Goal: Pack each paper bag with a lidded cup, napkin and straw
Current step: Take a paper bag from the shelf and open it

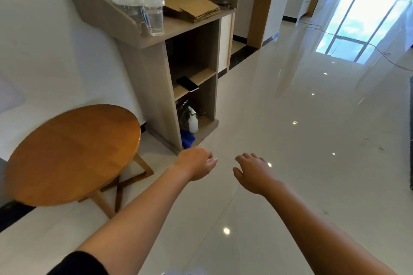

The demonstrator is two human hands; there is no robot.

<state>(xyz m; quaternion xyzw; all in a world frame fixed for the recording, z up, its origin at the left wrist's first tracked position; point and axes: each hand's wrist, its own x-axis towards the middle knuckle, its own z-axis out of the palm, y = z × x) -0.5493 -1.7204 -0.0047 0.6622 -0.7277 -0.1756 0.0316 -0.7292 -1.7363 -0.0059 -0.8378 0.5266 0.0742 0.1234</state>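
Still pre-pack: both hands empty, left hand (196,164) and right hand (253,172) hanging loose-fingered.
Next, reach the desk (143,38) for cups (154,18) and bags (196,10).

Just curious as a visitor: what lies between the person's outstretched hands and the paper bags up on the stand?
In the head view, the stand's open shelves: a dark phone on the middle one, a white spray bottle and blue cloth at the bottom. Both hands are empty; the bags lie above.

Both arms outstretched, left hand (196,163) and right hand (252,172) loose-fingered, empty.
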